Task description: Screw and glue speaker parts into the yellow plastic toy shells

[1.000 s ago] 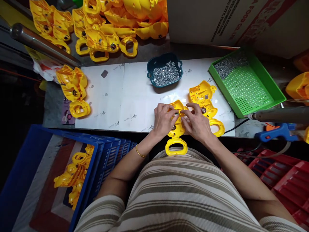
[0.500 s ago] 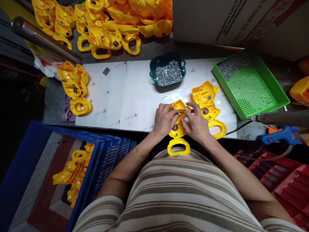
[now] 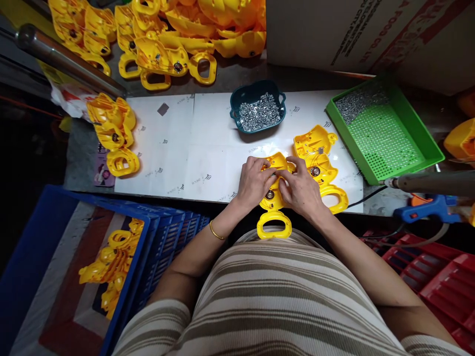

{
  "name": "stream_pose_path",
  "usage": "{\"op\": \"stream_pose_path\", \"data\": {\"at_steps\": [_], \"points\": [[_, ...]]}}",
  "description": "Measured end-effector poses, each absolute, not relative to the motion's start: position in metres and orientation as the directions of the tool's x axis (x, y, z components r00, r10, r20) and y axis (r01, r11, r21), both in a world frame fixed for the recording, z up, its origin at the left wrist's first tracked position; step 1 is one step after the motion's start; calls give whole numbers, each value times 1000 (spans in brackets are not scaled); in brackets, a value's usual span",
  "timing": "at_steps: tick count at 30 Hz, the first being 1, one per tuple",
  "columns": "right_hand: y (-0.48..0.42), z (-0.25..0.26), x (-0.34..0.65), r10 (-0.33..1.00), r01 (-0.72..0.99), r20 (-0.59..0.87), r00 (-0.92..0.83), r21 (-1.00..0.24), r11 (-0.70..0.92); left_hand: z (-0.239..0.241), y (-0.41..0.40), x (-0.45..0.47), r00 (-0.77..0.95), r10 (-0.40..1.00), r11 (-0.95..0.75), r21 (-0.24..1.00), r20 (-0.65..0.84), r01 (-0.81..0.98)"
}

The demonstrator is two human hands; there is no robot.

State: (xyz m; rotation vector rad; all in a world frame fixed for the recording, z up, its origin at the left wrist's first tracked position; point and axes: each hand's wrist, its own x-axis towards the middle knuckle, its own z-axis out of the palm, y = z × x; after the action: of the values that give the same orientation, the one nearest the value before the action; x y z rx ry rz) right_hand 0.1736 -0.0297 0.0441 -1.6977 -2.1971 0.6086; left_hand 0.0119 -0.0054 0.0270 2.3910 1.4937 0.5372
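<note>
A yellow plastic toy shell (image 3: 274, 200) with a looped handle lies at the table's front edge, its handle jutting over toward my body. A round metal-rimmed part sits inside it. My left hand (image 3: 254, 180) grips the shell's left side, fingers curled over its middle. From the right, my right hand (image 3: 302, 190) closes on the same shell, thumb and fingertips meeting near the left ones. Whatever small part lies between the fingertips is hidden. Just right of my right hand rests a second open yellow shell (image 3: 322, 165) with thin wires and a round part inside.
Beyond my hands stands a dark teal basket (image 3: 247, 127) of small metal pieces. A green tray (image 3: 408, 143) with similar pieces is at the right, near a blue glue gun (image 3: 426, 210). Yellow shells (image 3: 163, 54) pile up at the back; a blue crate (image 3: 143, 232) stands lower left.
Both hands stay on the same shell, with only slight finger movement. The view has shifted very slightly; nothing else has visibly moved.
</note>
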Motion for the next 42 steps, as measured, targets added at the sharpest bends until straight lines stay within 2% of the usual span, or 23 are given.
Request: {"op": "stream_pose_path", "data": {"at_steps": [7,18,20,22,23,25,27,29,30,33,38,42], "points": [[-29,42,176,981,791,-11,-194,-594,150,24,-3,12,391,906,-422,412,162,807],[-34,50,175,983,801,-30,-181,-585,130,27,-1,11,396,906,-420,415,146,807],[-44,56,183,990,774,47,-132,-619,132,27,0,11,398,906,-422,407,147,810],[-58,60,198,976,719,217,8,-679,145,27,1,11,401,904,-426,402,150,810],[-65,61,207,939,697,319,125,-702,146,26,1,10,404,902,-430,403,154,808],[-78,60,229,763,675,499,410,-729,115,25,1,8,412,895,-446,410,175,796],[-87,57,252,533,637,563,632,-769,58,23,2,6,423,881,-474,410,213,779],[-91,54,273,411,609,555,723,-793,2,21,3,3,434,865,-502,396,253,769],[-90,53,282,410,608,545,731,-794,-30,20,4,2,439,858,-512,388,267,766],[-80,49,303,545,607,478,689,-791,-75,17,8,2,442,847,-528,373,294,763],[-49,51,319,723,492,396,566,-866,89,17,9,2,463,834,-547,337,301,766],[-38,58,323,663,406,379,645,-906,124,16,8,1,458,826,-553,309,330,774]]}}
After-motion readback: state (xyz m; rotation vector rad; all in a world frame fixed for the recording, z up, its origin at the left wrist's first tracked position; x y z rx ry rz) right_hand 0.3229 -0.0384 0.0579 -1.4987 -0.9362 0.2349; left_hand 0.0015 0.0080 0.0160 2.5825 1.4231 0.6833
